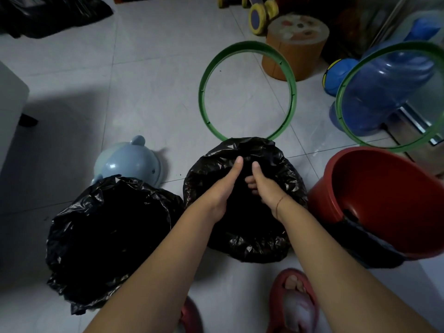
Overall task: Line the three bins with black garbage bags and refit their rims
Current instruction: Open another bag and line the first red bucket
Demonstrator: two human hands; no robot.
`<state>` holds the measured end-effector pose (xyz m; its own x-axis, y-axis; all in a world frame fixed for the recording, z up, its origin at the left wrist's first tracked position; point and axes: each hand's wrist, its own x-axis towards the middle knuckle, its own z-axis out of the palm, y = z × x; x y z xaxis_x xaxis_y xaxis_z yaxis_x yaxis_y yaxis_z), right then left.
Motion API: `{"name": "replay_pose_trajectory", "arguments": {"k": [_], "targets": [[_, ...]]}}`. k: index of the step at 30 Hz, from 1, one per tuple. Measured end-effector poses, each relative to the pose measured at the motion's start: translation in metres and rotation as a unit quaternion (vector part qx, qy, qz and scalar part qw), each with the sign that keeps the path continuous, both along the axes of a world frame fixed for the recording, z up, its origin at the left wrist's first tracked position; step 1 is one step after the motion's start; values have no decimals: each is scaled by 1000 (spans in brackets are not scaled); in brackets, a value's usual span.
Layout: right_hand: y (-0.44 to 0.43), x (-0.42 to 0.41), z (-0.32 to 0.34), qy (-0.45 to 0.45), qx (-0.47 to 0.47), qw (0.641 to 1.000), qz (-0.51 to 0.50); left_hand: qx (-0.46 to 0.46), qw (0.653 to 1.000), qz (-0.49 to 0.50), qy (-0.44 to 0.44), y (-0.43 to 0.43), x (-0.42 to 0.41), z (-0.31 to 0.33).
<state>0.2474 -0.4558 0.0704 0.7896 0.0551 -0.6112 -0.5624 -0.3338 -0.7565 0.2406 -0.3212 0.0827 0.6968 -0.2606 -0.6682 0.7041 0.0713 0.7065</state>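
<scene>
Both hands point(242, 186) inside the bag-lined middle bin point(245, 246).

Middle bin's bag point(245, 236): thin black plastic film, crinkled, glossy highlights along folds. Left bag point(108, 236): same crumpled film, duller in shadow. Red bin point(384, 200): smooth moulded plastic, soft sheen inside. Green rims point(247, 91) point(389, 97): hard plastic, smooth, semi-gloss. Floor point(149, 75): pale glazed tile, lightly reflective. Pale blue animal-shaped container point(131, 162): glossy plastic. Slippers point(293, 304): matt rubbery red.
</scene>
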Motion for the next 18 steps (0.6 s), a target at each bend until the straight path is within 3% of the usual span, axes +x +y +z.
{"name": "replay_pose_trajectory", "arguments": {"k": [4, 10, 14, 18], "targets": [[1, 8, 0, -1, -14, 999, 51, -25, 997, -2, 78, 3, -17, -10], [4, 8, -2, -3, -39, 998, 58, 2, 999, -3, 53, 3, -8, -6], [13, -1, -11, 77, -12, 996, 44, 56, 997, 26, 53, -7, 9, -5], [18, -3, -18, 150, -57, 983, 88, 139, 988, 25, 58, -3, 13, -15]]}}
